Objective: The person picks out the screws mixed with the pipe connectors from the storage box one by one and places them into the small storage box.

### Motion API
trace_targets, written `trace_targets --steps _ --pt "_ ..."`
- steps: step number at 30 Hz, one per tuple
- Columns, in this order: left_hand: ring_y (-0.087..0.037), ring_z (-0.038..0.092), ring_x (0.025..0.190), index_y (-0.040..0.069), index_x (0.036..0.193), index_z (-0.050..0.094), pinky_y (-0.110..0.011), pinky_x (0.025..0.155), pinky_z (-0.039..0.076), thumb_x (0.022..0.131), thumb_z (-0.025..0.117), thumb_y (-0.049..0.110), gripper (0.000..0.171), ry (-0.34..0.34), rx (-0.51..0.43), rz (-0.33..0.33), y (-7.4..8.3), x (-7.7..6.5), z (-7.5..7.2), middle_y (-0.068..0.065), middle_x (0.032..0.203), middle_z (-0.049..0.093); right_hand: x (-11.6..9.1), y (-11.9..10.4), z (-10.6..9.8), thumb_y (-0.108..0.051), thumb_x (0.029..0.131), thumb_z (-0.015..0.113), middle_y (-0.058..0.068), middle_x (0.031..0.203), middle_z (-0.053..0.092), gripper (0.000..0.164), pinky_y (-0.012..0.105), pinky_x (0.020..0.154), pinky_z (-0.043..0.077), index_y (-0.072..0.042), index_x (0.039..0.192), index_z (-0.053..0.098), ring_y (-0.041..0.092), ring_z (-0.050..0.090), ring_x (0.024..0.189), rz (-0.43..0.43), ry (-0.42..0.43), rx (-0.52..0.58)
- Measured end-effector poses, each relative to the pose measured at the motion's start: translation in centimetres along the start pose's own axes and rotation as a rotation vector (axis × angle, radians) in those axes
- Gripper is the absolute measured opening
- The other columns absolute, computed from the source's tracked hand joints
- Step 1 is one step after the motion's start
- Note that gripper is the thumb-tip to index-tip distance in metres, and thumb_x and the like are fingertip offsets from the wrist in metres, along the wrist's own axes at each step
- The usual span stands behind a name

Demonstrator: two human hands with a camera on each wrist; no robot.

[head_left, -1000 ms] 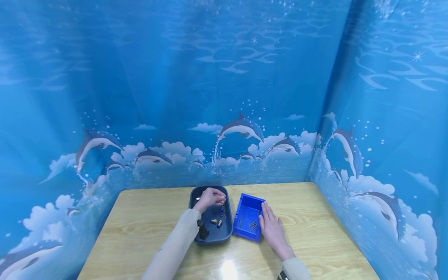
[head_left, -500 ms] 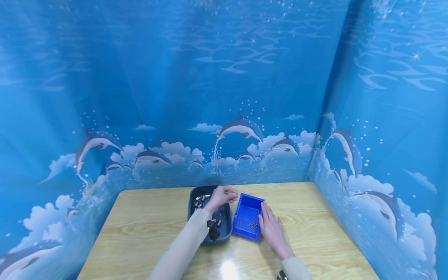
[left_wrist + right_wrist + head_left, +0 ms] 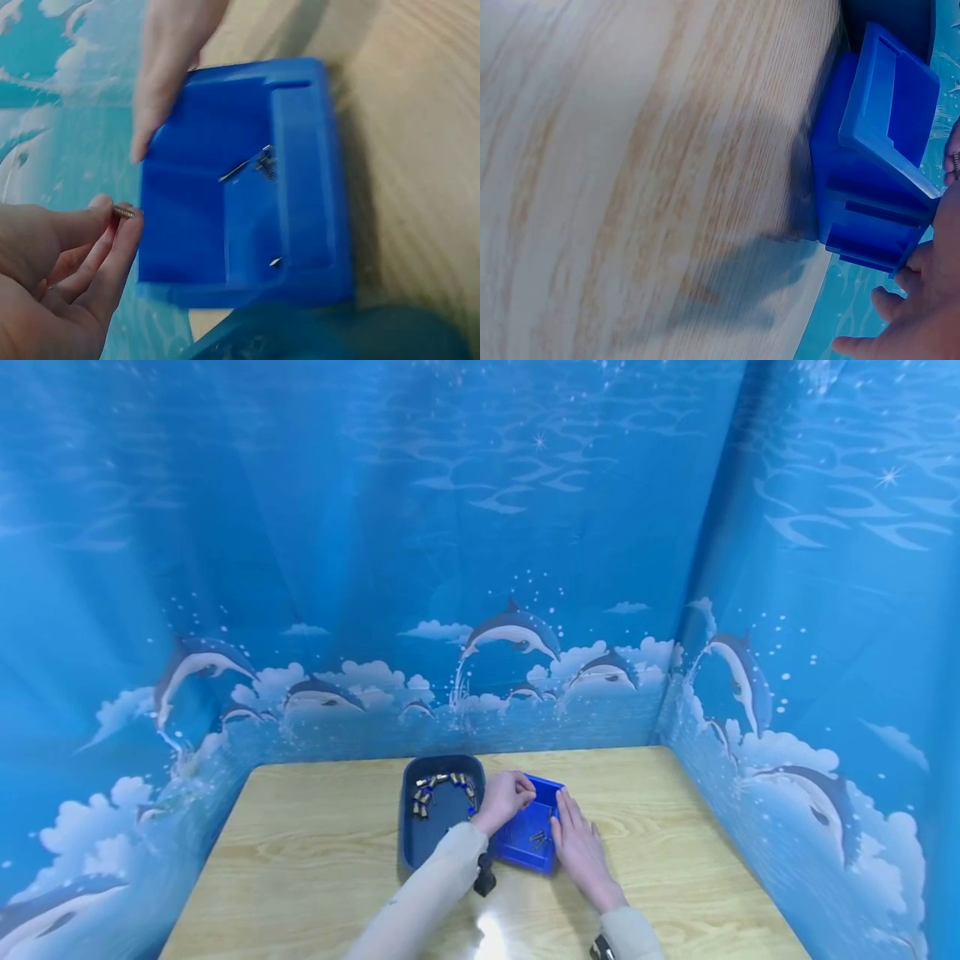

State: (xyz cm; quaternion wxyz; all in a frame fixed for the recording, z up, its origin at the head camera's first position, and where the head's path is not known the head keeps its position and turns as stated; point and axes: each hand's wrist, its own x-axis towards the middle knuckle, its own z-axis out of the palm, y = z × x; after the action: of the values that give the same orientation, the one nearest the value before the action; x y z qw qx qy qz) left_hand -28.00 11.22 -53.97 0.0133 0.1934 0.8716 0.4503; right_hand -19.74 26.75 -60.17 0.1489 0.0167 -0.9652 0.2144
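Observation:
My left hand is over the blue bin, near its left far side. Thumb and fingertip pinch a small threaded screw, held outside the bin's edge in the left wrist view. Several loose screws lie on the bin's floor, and another metal piece lies apart from them. My right hand rests against the bin's right wall, its fingers mostly straight. In the right wrist view that hand touches the outer wall beside two raised ribs.
Left of the bin stands a dark blue-grey tray with several brass-coloured fittings with blue parts along its far end and sides. Both containers stand on a wooden table. A dolphin-print curtain hangs behind and to the right.
My left hand has moved right, from above the dark tray to over the blue bin, uncovering the fittings in the tray. My right hand has stayed at the bin's wall.

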Motion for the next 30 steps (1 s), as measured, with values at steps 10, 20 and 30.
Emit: trace_targets --steps 10,20,30 --pt "-0.013 0.069 0.069 0.01 0.076 0.073 -0.024 0.066 0.055 0.081 0.083 0.007 0.011 0.127 0.337 0.16 -0.9 -1.3 3.9 0.001 0.073 0.072 0.1 0.1 0.0 -0.023 0.108 0.046 0.019 0.161 0.034 0.053 0.075 0.106 0.032 0.001 0.154 0.036 0.041 0.04 0.142 0.0 -0.014 -0.001" --pt "-0.022 0.072 0.065 0.009 0.072 0.071 -0.031 0.056 0.058 0.079 0.078 0.003 0.011 0.15 0.703 0.153 -1.0 -2.5 6.4 -0.007 0.069 0.071 0.0 -0.1 -0.1 -0.021 0.107 0.048 0.02 0.159 0.037 0.052 0.075 0.104 0.033 0.002 0.152 0.039 0.042 0.042 0.141 -0.017 0.008 0.003" --pt "-0.02 0.072 0.067 0.009 0.075 0.072 -0.028 0.058 0.059 0.074 0.085 0.008 0.012 0.121 0.769 0.134 -1.0 -3.1 7.2 -0.005 0.072 0.072 -0.1 0.1 0.0 -0.02 0.106 0.049 0.021 0.157 0.039 0.051 0.076 0.103 0.034 0.002 0.151 0.041 0.043 0.044 0.139 -0.024 0.026 0.011"
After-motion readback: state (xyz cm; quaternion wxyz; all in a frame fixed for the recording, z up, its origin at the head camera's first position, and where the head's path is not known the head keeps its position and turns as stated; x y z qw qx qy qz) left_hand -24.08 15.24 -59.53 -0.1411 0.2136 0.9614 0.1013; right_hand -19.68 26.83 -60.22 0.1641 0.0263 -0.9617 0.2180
